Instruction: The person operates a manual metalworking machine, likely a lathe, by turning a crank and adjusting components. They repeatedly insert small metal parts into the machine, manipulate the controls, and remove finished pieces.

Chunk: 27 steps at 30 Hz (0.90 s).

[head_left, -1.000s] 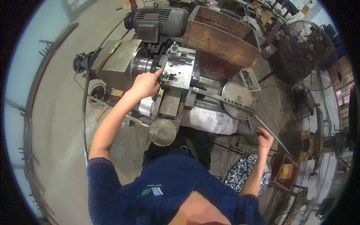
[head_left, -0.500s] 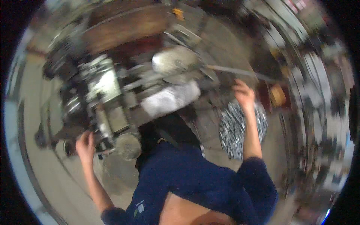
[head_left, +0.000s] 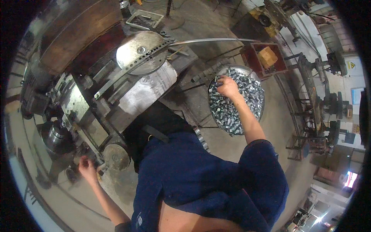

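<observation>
My right hand (head_left: 228,87) is over a round metal pan (head_left: 262,112) heaped with small shiny metal parts (head_left: 235,112). Its fingers are bent together around a small dark metal part at the pile's far left. Low on the left, my left hand (head_left: 88,170) hangs beside the machine's round metal disc (head_left: 116,157). Its fingers are loosely curved and a little apart, with nothing plainly between them. The machine (head_left: 75,102) stretches from the left toward the middle. On it are a large steel disc (head_left: 131,48) and a bar with a row of holes (head_left: 127,69).
A printed white sheet (head_left: 143,91) lies on the machine's bench. Behind the pan stands a reddish box (head_left: 249,56) with a yellowish block (head_left: 267,57) inside. A long metal strip (head_left: 212,40) reaches rightward from the large disc. Racks and machinery (head_left: 332,100) line the right side.
My right hand has come down onto the metal parts from beyond the pan. My left hand has dropped slightly. The whole view has swung, shifting the machine leftward, and the blur has mostly gone.
</observation>
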### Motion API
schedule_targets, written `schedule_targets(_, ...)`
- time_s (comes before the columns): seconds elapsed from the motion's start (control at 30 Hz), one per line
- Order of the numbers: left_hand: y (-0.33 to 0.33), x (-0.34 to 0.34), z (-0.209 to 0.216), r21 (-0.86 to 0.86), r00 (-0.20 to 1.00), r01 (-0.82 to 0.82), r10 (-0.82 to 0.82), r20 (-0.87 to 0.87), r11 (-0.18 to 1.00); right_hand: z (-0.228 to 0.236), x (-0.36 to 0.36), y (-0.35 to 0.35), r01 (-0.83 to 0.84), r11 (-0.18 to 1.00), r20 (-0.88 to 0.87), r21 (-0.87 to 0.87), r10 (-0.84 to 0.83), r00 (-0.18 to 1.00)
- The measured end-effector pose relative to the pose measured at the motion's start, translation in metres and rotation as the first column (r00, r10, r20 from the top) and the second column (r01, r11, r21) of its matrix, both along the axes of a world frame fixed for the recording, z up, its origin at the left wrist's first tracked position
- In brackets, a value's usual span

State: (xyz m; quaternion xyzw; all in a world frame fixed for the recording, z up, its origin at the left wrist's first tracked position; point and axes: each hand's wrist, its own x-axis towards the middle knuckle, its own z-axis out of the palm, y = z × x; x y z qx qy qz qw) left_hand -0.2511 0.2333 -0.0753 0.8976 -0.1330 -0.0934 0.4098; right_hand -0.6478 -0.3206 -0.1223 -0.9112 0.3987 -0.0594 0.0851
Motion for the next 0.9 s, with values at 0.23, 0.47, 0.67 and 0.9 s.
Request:
schedule_targets(0.23, -0.004, -0.005, 0.008, 0.136, 0.999, 0.039, -0.037, -0.018, 0.99, 0.017, 0.026, -0.013, 0.038, 0.991, -0.375, 0.128, 0.012, 0.927)
schedule_targets(0.47, 0.006, 0.004, -0.011, 0.168, 1.0, 0.013, -0.013, 0.002, 0.986, 0.005, 0.033, -0.007, 0.01, 0.995, -0.434, 0.102, 0.036, 0.9)
schedule_targets(0.67, 0.002, 0.0, -0.01, 0.113, 0.999, 0.004, -0.008, 0.039, 0.994, -0.015, 0.027, 0.013, 0.016, 1.0, -0.319, -0.023, -0.022, 0.947)
schedule_targets(0.9, -0.003, -0.004, 0.005, 0.165, 0.999, 0.047, -0.049, 0.009, 0.985, -0.015, 0.024, -0.001, 0.057, 0.996, -0.052, 0.074, -0.053, 0.997)
